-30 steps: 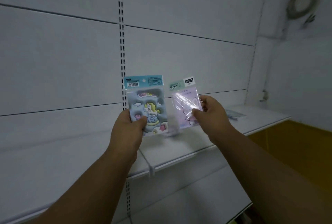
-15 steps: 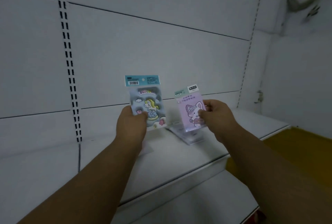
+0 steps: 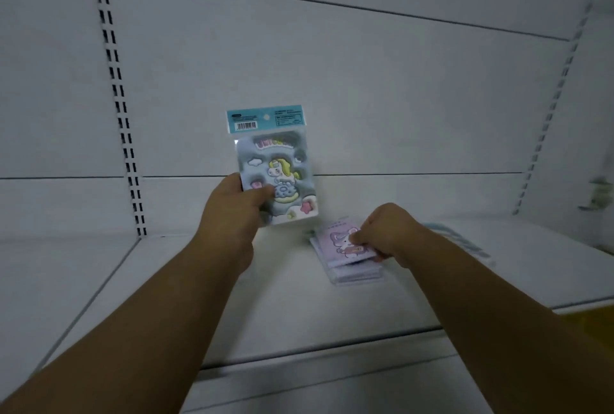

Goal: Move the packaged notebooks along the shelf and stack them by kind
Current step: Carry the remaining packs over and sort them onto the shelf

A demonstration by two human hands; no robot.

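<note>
My left hand (image 3: 234,211) holds a blue unicorn notebook (image 3: 275,167) upright in its clear packet, above the white shelf (image 3: 282,307). My right hand (image 3: 387,230) grips a lilac bunny notebook (image 3: 339,240) at its right edge. That notebook lies flat on top of a small stack of the same lilac kind (image 3: 355,272) on the shelf. The blue notebook hangs just left of and above the lilac stack, apart from it.
A pale blue packet (image 3: 458,239) lies further right on the shelf, partly behind my right forearm. A slotted upright (image 3: 116,87) runs down the white back panel at the left, another at the right (image 3: 558,87). A lower shelf edge shows below.
My right hand has lowered the lilac notebook from upright in the air down flat onto the lilac stack. The left hand still holds the blue notebook up; the view has shifted right.
</note>
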